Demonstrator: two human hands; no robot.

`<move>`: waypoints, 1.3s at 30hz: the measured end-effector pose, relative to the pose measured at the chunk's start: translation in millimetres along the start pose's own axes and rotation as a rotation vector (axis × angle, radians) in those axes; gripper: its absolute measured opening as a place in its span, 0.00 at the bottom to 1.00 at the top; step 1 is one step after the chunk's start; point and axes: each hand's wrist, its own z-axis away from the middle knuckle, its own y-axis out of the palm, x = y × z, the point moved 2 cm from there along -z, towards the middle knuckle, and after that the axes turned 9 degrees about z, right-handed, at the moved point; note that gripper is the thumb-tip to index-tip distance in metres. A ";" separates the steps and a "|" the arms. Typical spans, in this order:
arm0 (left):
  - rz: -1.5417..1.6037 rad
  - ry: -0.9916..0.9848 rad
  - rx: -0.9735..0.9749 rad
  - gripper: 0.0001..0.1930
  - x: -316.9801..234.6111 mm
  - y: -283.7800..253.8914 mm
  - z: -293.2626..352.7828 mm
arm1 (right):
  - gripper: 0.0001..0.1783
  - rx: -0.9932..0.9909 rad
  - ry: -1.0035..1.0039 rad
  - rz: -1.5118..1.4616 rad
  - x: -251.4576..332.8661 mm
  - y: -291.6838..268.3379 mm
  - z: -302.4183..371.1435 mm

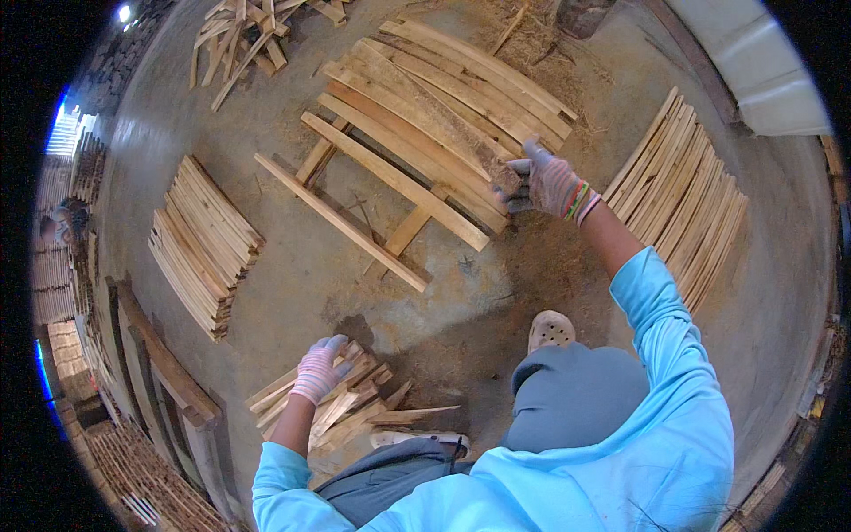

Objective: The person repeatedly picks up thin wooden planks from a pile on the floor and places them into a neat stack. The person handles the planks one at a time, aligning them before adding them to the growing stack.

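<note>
My right hand (558, 184), in a striped glove, is at the near end of a long plank with a rough, bark-brown edge (470, 146). Its fingers are around that end, partly hidden by it, with the thumb held up. That plank lies slantwise over several pale planks (399, 173) laid side by side on two crosspieces (409, 232). Low on the left, my gloved left hand (321, 371) hovers over or rests on a small heap of short wood offcuts (355, 399). Its fingers point forward, apart from the thumb, and nothing shows in them.
A neat stack of boards (202, 244) lies to the left, another stack (678, 191) to the right. Loose wood scraps (239, 40) are heaped at the far left. A single narrow strip (341, 222) lies beside the planks. Heavy timbers (164, 355) stand along the left side.
</note>
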 end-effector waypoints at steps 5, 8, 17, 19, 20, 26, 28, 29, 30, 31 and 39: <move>0.020 0.016 0.014 0.32 -1.8 0.6 -1.4 | 0.22 -0.137 -0.081 0.264 -8.3 11.4 -2.4; 0.014 0.036 -0.017 0.31 -1.9 2.5 -0.7 | 0.27 -0.180 -0.076 0.349 -11.8 15.0 -3.2; 0.020 0.003 0.023 0.32 1.1 3.4 1.5 | 0.30 -0.172 -0.078 0.454 -17.5 23.1 -9.6; 0.007 -0.001 0.028 0.32 -0.7 1.9 2.3 | 0.26 -0.071 -0.022 0.216 -17.9 25.7 -9.7; 0.008 -0.003 0.032 0.32 -1.4 1.1 2.6 | 0.25 -0.048 0.027 0.102 -18.4 26.4 -8.2; 0.012 0.015 0.015 0.31 0.5 1.5 4.5 | 0.21 0.191 0.025 0.045 -13.5 35.8 -6.8; -0.003 0.061 -0.057 0.29 2.6 2.9 5.6 | 0.21 0.158 0.065 0.015 -14.1 38.9 -6.8; 0.018 0.067 -0.064 0.29 4.1 3.7 5.9 | 0.22 0.116 0.102 0.000 -14.9 40.2 -6.6; 0.028 0.066 -0.064 0.29 5.7 4.5 6.3 | 0.22 0.075 0.139 -0.015 -15.4 41.7 -6.7; 0.026 0.057 -0.063 0.29 7.1 4.7 6.5 | 0.19 0.077 0.134 0.003 -15.0 43.9 -6.5; 0.034 0.005 0.005 0.28 7.8 2.4 7.5 | 0.24 0.004 0.158 0.727 -21.6 51.7 -12.3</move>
